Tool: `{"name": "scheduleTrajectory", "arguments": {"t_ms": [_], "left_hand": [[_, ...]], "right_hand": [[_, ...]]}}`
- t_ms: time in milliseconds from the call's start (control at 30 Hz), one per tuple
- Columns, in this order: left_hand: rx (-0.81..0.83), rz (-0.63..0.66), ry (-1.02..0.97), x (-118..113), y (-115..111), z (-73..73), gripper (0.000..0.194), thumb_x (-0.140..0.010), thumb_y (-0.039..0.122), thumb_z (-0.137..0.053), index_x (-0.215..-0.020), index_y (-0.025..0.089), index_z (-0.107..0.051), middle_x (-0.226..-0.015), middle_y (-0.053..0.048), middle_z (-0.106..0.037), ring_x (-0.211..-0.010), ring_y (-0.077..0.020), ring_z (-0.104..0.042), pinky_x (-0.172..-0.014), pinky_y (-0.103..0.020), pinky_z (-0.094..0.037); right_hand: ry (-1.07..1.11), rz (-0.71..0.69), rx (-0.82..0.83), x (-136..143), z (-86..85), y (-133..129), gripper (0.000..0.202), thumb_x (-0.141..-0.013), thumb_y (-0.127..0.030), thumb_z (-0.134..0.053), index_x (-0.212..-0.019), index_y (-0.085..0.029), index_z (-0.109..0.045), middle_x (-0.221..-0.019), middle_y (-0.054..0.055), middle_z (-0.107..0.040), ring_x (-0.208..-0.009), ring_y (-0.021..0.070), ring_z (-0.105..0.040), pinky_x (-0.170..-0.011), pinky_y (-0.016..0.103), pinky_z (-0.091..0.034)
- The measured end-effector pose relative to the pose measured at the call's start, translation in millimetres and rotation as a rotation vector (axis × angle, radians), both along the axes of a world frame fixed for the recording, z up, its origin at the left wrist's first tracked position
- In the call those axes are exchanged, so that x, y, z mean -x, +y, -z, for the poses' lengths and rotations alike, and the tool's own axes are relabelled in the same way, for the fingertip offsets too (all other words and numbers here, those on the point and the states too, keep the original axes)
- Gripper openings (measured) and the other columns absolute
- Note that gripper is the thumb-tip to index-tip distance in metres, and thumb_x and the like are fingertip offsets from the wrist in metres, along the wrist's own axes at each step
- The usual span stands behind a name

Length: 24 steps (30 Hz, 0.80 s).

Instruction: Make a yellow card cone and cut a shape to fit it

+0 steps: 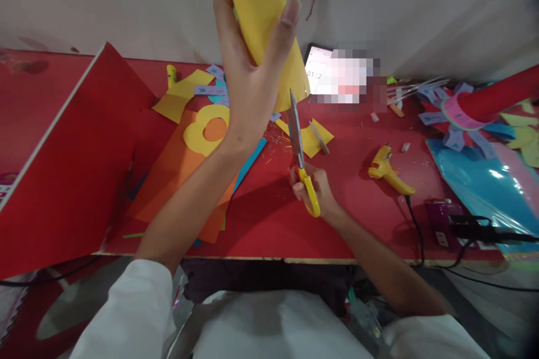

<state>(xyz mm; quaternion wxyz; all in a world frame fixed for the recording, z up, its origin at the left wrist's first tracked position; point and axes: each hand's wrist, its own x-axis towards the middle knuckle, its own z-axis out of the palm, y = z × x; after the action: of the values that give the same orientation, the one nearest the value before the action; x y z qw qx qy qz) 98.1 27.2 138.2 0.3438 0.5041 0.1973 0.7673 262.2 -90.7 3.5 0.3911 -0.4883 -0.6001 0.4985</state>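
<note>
My left hand (252, 61) is wrapped round a rolled tube of yellow paper (256, 5), thumb on the near side, raised above the table. Short slits run along the tube's lower edge. In my right hand (315, 187) is a pair of scissors (298, 140) with yellow handles, pointing up. Their blade tips touch the slit edge of the tube. Behind the scissors a yellow paper scrap (309, 142) lies on the table with a small blade-like strip (319, 137) on it. Thin yellow trimmings are scattered beside it.
On the red table (269, 224) lie orange sheets (168, 173) and a yellow paper flower (196, 133). A red board (71, 162) stands at left. A lit phone (322, 75) leans at the back. Right are a yellow glue gun (389, 171), its cord, and blue wrapped sheets (471, 179).
</note>
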Motion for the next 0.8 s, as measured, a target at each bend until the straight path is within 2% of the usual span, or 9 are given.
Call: {"name": "scheduleTrajectory", "arguments": {"t_ms": [133,300,433,500,567,667,733,800], "left_hand": [[0.008,0.024,-0.028,0.6,-2.1,-1.2,0.019,-0.104,0.020,-0.075,-0.110,0.038,-0.072,-0.118,-0.002,-0.063,-0.120,-0.0247,-0.062,-0.114,-0.040,-0.054],[-0.034,0.043,-0.033,5.1,0.5,1.6,0.014,-0.102,0.025,-0.078,-0.113,0.031,-0.073,-0.120,-0.005,-0.065,-0.117,-0.0237,-0.064,-0.114,-0.042,-0.056],[-0.029,0.012,-0.042,3.1,-0.7,1.0,0.019,-0.099,0.025,-0.081,-0.115,0.029,-0.071,-0.115,-0.004,-0.066,-0.113,-0.0217,-0.066,-0.110,-0.037,-0.058],[-0.010,-0.005,-0.041,0.8,-3.7,-2.0,0.014,-0.101,0.025,-0.078,-0.112,0.029,-0.070,-0.114,-0.003,-0.066,-0.115,-0.0199,-0.065,-0.111,-0.033,-0.056],[0.003,-0.009,-0.034,-0.5,-6.8,-5.7,0.004,-0.107,0.024,-0.069,-0.105,0.027,-0.069,-0.116,-0.003,-0.065,-0.120,-0.0181,-0.064,-0.115,-0.030,-0.054],[0.052,0.029,-0.082,1.7,-7.0,-9.8,0.017,-0.111,0.021,-0.058,-0.098,0.024,-0.069,-0.120,-0.005,-0.068,-0.134,-0.0180,-0.061,-0.121,-0.027,-0.049],[0.087,0.068,-0.082,5.4,-2.2,-10.7,0.016,-0.109,0.025,-0.060,-0.098,0.023,-0.072,-0.115,-0.007,-0.069,-0.148,-0.0195,-0.054,-0.124,-0.026,-0.045],[0.139,0.066,-0.087,9.6,6.4,-10.7,0.016,-0.108,0.036,-0.064,-0.102,0.024,-0.074,-0.112,-0.007,-0.070,-0.158,-0.0212,-0.045,-0.128,-0.028,-0.041]], "right_hand": [[0.002,0.009,-0.012,0.4,-0.6,-0.2,0.082,-0.073,-0.105,-0.064,-0.074,-0.024,-0.052,-0.061,-0.003,-0.050,-0.054,0.0129,-0.043,-0.052,0.031,-0.031],[-0.004,0.004,-0.026,1.5,-3.9,-0.8,0.076,-0.077,-0.098,-0.069,-0.072,-0.024,-0.052,-0.060,-0.003,-0.049,-0.054,0.0129,-0.043,-0.053,0.032,-0.031],[-0.002,0.008,-0.023,0.9,-3.7,-0.7,0.075,-0.078,-0.097,-0.071,-0.072,-0.025,-0.051,-0.059,-0.004,-0.048,-0.052,0.0129,-0.042,-0.052,0.032,-0.031],[-0.006,0.010,-0.011,0.2,-2.8,-0.6,0.075,-0.076,-0.097,-0.071,-0.072,-0.025,-0.050,-0.058,-0.004,-0.048,-0.052,0.0129,-0.041,-0.050,0.031,-0.030],[0.004,0.014,0.014,-0.3,-1.5,-0.7,0.075,-0.074,-0.097,-0.073,-0.073,-0.026,-0.050,-0.057,-0.004,-0.048,-0.050,0.0127,-0.041,-0.049,0.031,-0.029],[0.047,0.021,0.057,-0.7,0.5,-1.8,0.075,-0.071,-0.096,-0.078,-0.075,-0.025,-0.052,-0.057,-0.005,-0.050,-0.048,0.0124,-0.042,-0.047,0.030,-0.029],[0.073,0.020,0.078,-0.9,1.6,-2.5,0.075,-0.071,-0.095,-0.079,-0.076,-0.025,-0.052,-0.057,-0.005,-0.050,-0.046,0.0121,-0.043,-0.047,0.030,-0.029],[0.081,0.017,0.076,-1.3,2.7,-2.6,0.075,-0.072,-0.096,-0.077,-0.077,-0.025,-0.053,-0.058,-0.005,-0.050,-0.046,0.0118,-0.044,-0.047,0.030,-0.030]]}}
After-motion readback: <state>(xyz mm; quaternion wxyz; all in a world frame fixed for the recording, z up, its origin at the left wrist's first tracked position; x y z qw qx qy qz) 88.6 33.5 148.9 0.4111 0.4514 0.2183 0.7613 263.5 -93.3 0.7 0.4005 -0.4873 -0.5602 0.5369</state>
